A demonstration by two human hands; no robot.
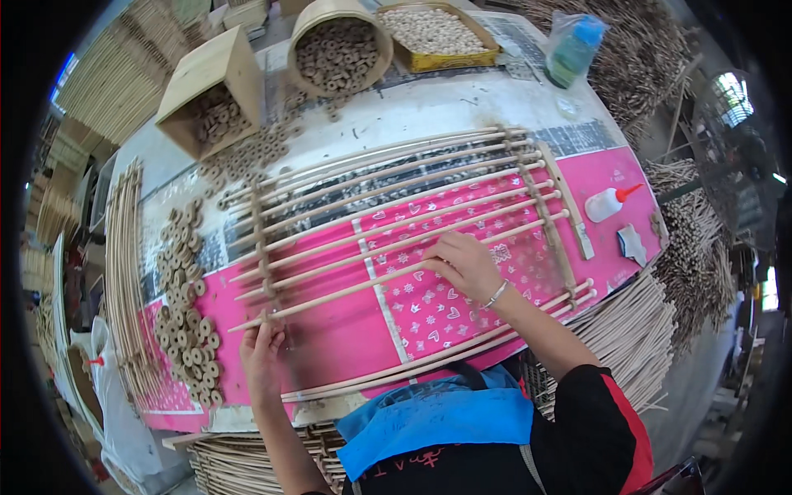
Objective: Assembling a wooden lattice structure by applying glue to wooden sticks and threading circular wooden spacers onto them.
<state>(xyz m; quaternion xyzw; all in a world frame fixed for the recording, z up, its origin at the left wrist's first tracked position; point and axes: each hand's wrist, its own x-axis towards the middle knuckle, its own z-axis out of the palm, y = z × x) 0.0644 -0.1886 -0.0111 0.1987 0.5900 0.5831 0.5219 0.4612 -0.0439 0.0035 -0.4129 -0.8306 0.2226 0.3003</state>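
A frame of long thin rattan rods (388, 206) lies across the pink patterned table cover (338, 330), tied by two crosspieces. My left hand (262, 351) pinches the near end of the left crosspiece (262, 247), where the lowest rod meets it. My right hand (464, 262) rests on the lowest rod (355, 289) near its middle, fingers curled over it. Two longer bent rods (462, 351) run along the table's near edge, below both hands.
Small wooden rings (188, 322) lie heaped at the left. A wooden box (210, 87), a round basket (338, 49) and a yellow tray (437, 37) of rings stand at the back. A white glue bottle (609, 203) lies right. Rod bundles (635, 326) surround the table.
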